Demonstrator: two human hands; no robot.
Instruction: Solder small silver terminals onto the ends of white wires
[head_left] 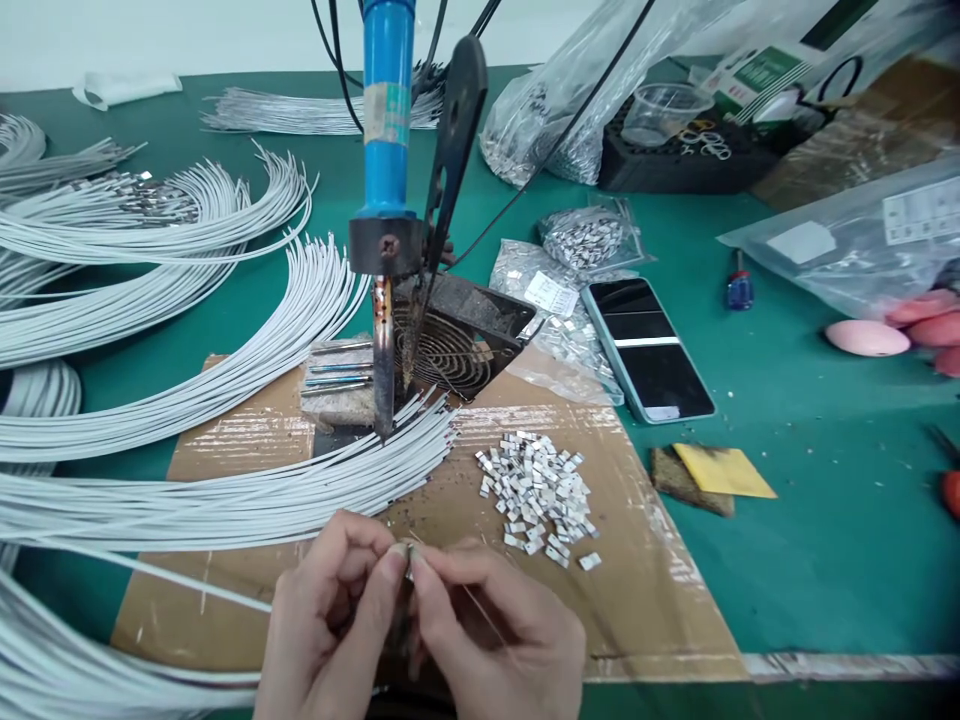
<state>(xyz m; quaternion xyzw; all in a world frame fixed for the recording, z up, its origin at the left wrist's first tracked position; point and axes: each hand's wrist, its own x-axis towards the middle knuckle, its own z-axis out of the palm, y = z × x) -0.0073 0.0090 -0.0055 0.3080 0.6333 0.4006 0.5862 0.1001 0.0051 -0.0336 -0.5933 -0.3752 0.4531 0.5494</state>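
Low in the middle, my left hand (330, 610) and my right hand (495, 630) meet, thumbs and forefingers pinched together at the tips. A white cable (225, 594) runs from the left into my left hand. Whatever tiny piece sits between the fingertips is mostly covered, and a thin strand shows by my right fingers. Just beyond my hands lies a bundle of white cables (300, 505), its ends fanned out under the tip of a blue-handled soldering iron (384, 360) fixed upright. Right of it, small silvery metal tabs (544, 490) form a loose pile on brown cardboard (637, 600).
Behind the iron sits a black fan (457, 345). More cable bundles (187, 400) cover the left side. To the right are a phone (652, 350), a yellow sponge (726, 470), a small screwdriver (739, 282) and bags of metal parts (589, 235).
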